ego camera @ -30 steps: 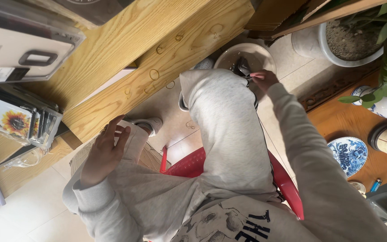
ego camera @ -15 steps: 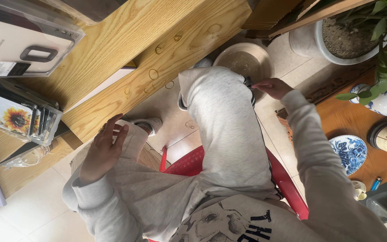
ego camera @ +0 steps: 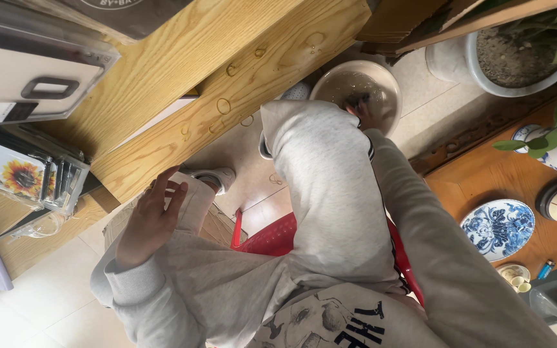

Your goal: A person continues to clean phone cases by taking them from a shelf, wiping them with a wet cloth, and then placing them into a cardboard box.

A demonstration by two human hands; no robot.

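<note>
Two hands are in view, and only one is at work. The right hand [ego camera: 360, 115] is reached down past the raised knee into a pale round basin [ego camera: 381, 74] on the floor at the upper middle of the frame; its fingers are dipped among something dark and small at the basin's bottom, and whether they are closed on it cannot be told. The left hand [ego camera: 153, 216] is held open, fingers spread, resting on the other knee at the lower left — nothing is gripped by it.

The step in hand is judged to be a rinsing or rubbing of the dark thing in the basin, which appears to hold shallow, murky water. A firm pinch on that small wet thing would be called for next, and the basin kept steady.

A white pot [ego camera: 485, 61] at the upper right is filled with soil and a green plant. On the wooden counter [ego camera: 478, 180] at the right, a blue-and-white plate [ego camera: 498, 227] lies bare — beside it a small cup [ego camera: 514, 276], its contents too small to tell.
</note>
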